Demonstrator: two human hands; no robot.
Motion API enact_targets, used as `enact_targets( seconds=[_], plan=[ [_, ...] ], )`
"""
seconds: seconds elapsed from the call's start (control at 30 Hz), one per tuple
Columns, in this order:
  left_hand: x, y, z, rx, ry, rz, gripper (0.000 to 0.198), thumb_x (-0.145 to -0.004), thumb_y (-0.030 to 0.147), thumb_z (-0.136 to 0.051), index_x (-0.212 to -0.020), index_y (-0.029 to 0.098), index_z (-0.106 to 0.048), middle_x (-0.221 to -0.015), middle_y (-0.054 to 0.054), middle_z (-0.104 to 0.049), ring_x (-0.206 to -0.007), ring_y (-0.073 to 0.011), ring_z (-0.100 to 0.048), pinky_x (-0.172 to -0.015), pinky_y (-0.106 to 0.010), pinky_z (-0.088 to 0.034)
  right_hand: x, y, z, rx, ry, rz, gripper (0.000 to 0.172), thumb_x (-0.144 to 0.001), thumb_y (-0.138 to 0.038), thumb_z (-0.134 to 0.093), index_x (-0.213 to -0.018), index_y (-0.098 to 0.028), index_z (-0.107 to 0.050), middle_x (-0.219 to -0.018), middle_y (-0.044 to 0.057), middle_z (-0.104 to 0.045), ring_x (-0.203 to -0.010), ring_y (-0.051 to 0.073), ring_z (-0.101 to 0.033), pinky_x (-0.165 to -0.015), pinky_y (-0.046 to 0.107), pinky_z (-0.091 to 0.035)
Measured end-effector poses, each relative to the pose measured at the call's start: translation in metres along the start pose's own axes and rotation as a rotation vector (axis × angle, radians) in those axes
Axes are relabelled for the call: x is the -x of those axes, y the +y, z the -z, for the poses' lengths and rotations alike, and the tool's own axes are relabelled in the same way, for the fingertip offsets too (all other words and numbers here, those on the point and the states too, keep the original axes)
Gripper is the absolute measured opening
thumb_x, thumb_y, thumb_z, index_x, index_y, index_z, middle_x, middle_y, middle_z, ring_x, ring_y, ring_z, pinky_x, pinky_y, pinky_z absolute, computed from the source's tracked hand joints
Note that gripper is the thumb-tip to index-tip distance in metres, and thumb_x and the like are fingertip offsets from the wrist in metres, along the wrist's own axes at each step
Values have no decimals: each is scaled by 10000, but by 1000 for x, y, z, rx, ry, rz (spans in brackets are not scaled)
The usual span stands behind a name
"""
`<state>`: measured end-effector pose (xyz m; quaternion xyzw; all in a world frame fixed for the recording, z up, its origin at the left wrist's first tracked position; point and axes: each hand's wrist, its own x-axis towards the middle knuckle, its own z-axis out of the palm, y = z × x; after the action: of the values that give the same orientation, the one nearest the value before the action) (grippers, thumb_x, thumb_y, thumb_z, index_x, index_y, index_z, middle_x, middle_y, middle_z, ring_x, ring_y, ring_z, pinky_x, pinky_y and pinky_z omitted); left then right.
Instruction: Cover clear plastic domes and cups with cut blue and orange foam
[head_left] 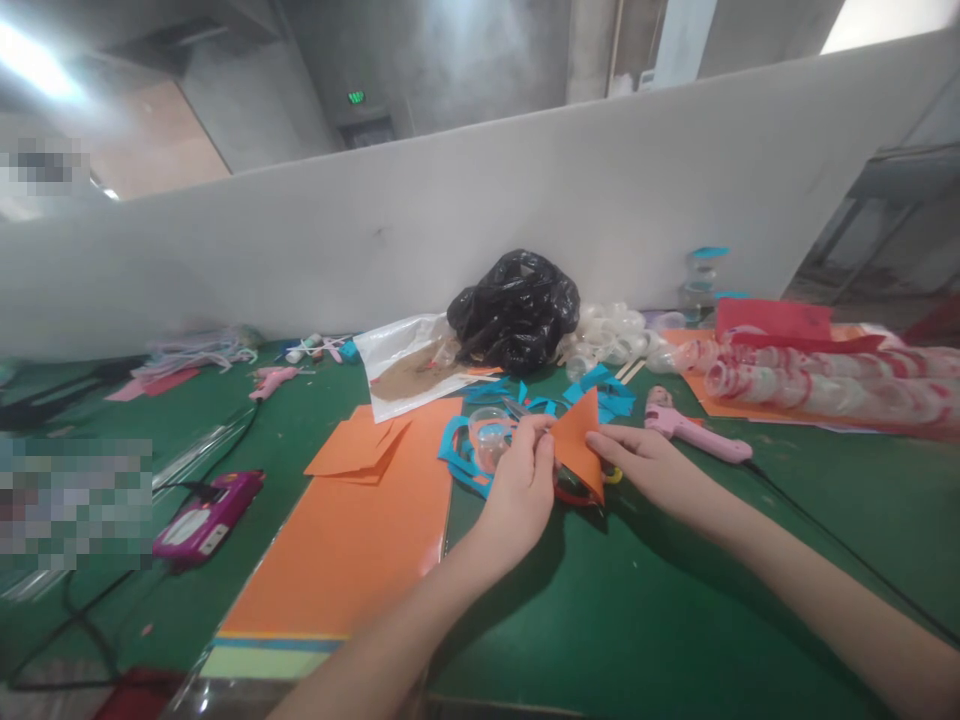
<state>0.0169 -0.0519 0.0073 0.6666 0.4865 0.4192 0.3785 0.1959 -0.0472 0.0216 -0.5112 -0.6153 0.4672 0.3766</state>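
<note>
A small orange paper piece (577, 440) is raised above the green table, bent or folded at an angle. My left hand (525, 475) pinches its left side, and my right hand (637, 460) closes on its right edge. Under the paper, something dark with red and yellow parts shows partly; scissors may be there, but the hands hide most of it. Blue paper scraps (600, 392) and a clear plastic cup (491, 440) lie just beyond my left hand. Larger orange sheets (360, 540) lie to the left, with smaller orange pieces (367, 445) on top.
A black plastic bag (517, 310) stands by the white partition (337, 240). At right are a pink glue gun (697, 430) with a cord and stacked clear cups (825, 390). A purple power strip (210, 518) and another pink glue gun (274, 380) lie at left.
</note>
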Motion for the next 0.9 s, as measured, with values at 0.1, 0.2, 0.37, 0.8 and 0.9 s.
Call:
enact_targets(
  seconds=[0.1,0.2,0.37,0.8,0.9],
  plan=[
    [1,2,0,-5,-3,-34,245,-1035,296,-405,-1199,212,-567,-903,-27,-618,-821,-174,-583,-777,-329,-461,0,4,2,64,17,22,666,-760,-870,-549,-739,-213,-654,-763,50,-647,-735,216,-580,-689,334,-526],
    [0,4,1,56,-36,-7,229,-1021,298,-439,-1198,213,-556,-937,-33,-650,-830,-176,-607,-773,-323,-478,0,7,3,91,12,37,625,-807,-820,-543,-766,-212,-681,-797,57,-670,-758,222,-591,-710,337,-531],
    [-3,3,1,185,-38,57,221,-1013,296,-462,-1198,216,-553,-844,-2,-627,-734,-154,-624,-706,-293,-504,-1,6,2,-38,-43,63,470,-805,-691,-656,-863,-228,-714,-875,48,-717,-822,221,-642,-726,321,-549],
    [-2,4,6,170,-21,-140,228,-1018,298,-486,-1076,244,-700,-898,-5,-686,-815,-140,-629,-758,-256,-509,2,7,0,-328,112,15,443,-678,-605,-849,-949,-255,-827,-924,46,-782,-830,213,-673,-756,333,-538],
    [-1,7,7,155,-8,-187,241,-1005,251,-489,-1056,238,-724,-947,-14,-723,-853,-143,-648,-784,-257,-521,3,12,-2,-405,112,9,372,-704,-549,-853,-959,-279,-827,-991,41,-794,-945,250,-700,-845,362,-540]
  ],
)
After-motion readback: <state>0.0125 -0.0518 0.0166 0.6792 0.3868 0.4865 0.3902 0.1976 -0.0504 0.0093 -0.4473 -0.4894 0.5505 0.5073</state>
